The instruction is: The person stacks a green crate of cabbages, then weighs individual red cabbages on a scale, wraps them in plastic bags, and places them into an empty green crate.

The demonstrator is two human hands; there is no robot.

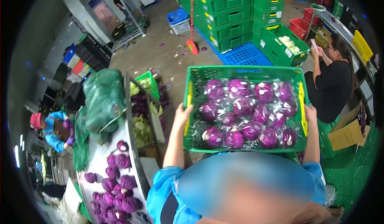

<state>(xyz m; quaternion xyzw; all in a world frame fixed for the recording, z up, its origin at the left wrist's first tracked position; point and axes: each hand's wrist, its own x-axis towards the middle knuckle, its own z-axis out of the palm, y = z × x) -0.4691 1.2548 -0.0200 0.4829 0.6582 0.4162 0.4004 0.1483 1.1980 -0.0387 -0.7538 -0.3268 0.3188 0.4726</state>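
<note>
A green plastic crate (244,149) hangs in front of my body, held at its two short ends. Inside it lie several red cabbages (251,130), each wrapped in clear film. My left hand (183,115) grips the left end by a yellow handle, fingers partly hidden behind the wall. On the opposite end, my right hand (310,114) is closed round the rim beside another yellow handle (301,108). The crate looks roughly level.
Loose red cabbages (116,192) and a green mesh sack (105,100) lie on a metal table to the left. Ahead stand stacked green crates (232,18), a blue pallet (247,55) and a red-handled broom (192,28). A seated person (330,76) is at right, another worker (56,130) at left.
</note>
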